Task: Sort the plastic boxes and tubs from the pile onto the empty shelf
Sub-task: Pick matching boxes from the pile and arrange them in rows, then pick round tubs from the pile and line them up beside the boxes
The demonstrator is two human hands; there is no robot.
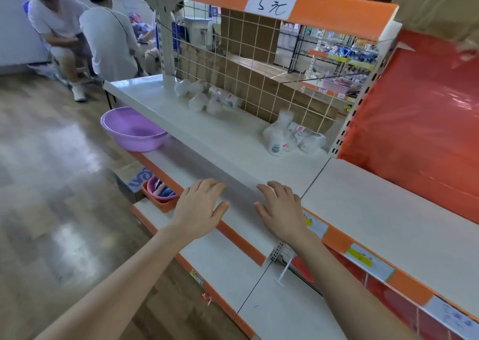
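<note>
Fingers of your left hand (199,207) and right hand (282,210) lie spread, flat on the white shelf (233,137), holding nothing. The purple tub (132,130) sits at the left end of this shelf, seemingly over its edge. Push it fully on with both hands.

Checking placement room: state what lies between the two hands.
In the head view, only bare, shaded shelf lies between the left hand and the right hand.

Glossy wood-look floor (51,184) mirroring overhead light; wire grid panel (246,62) ahead, stocked racks (342,62) beyond; red sheeting (414,119) right.
</note>
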